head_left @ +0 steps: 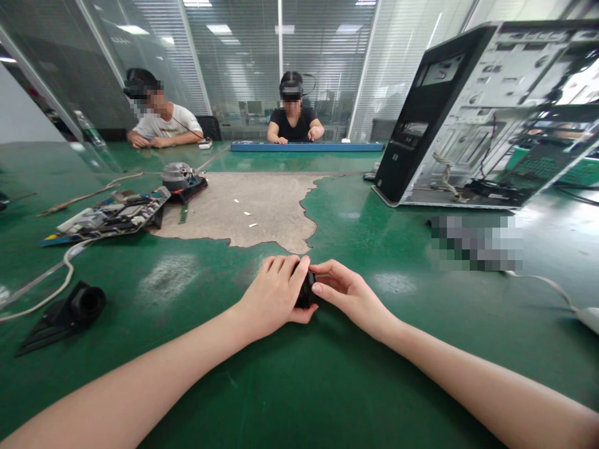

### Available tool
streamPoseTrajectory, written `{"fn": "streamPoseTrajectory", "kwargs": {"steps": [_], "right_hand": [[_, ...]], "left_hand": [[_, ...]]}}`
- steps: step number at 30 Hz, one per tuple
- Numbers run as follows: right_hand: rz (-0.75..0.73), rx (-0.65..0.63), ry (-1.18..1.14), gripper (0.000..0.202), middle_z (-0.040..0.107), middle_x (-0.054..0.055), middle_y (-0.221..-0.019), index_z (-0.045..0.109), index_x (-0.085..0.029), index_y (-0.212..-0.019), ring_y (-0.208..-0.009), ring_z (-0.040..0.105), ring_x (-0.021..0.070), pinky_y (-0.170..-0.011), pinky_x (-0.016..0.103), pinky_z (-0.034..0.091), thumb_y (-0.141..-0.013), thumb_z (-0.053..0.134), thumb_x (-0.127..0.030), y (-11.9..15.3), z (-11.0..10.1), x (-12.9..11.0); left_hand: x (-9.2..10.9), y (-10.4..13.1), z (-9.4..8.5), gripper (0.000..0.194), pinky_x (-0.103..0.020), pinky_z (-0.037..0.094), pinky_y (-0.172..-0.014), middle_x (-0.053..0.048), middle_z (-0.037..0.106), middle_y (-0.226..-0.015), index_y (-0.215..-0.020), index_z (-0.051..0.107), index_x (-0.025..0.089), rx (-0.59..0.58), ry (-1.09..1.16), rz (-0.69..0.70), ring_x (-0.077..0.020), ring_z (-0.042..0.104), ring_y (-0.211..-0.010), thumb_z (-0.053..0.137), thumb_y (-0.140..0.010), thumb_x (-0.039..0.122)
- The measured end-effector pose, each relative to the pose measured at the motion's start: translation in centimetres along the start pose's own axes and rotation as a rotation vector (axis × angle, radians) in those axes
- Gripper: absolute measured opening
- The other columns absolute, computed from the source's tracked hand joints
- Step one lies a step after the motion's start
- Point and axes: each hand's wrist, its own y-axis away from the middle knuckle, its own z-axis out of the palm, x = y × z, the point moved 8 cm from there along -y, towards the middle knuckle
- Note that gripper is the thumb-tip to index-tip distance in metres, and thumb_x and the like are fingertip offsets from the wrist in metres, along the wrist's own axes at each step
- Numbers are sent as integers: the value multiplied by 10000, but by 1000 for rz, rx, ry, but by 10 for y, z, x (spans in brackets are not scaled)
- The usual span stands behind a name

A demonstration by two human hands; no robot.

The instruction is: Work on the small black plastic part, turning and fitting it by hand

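Note:
My left hand is wrapped over a small black object just above the green table, its thumb low on the near side. From the right, my right hand grips the same object's edge between thumb and fingers. Most of the black object is covered by my fingers, so its kind cannot be made out. Farther left lies a black part with a round opening and a flat pointed end.
An open computer case stands at the right, a cable before it. Left are a circuit board and a CPU cooler-like part. A bare patch holds paper scraps. Two people sit opposite, behind a long blue bar.

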Motion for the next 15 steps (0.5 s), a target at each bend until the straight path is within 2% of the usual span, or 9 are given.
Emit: {"fn": "streamPoseTrajectory", "kwargs": {"steps": [3,9,15], "right_hand": [[20,33,37,247,581,40,-989,517,-200,-979,-904,580,167,-842,354,464,-749,582,-266,-1,-3,2],[10,-29,-2,266,572,26,-986,511,-210,-971,-981,557,173,-871,355,465,-725,609,-234,0,1,-1],[12,-29,-68,282,564,9,-959,491,-216,-925,-983,553,160,-888,350,456,-689,645,-214,2,2,-1]], "left_hand": [[0,0,0,633,-427,387,-784,-176,508,-1061,-1177,350,42,-3,-5,-1,-309,474,-960,521,-690,410],[0,0,0,611,-428,382,-787,-174,505,-1063,-1174,354,48,-2,-12,0,-310,472,-963,507,-697,398],[-1,0,0,596,-433,378,-782,-175,505,-1053,-1170,353,52,-2,-2,-9,-310,470,-959,497,-700,389]]}}
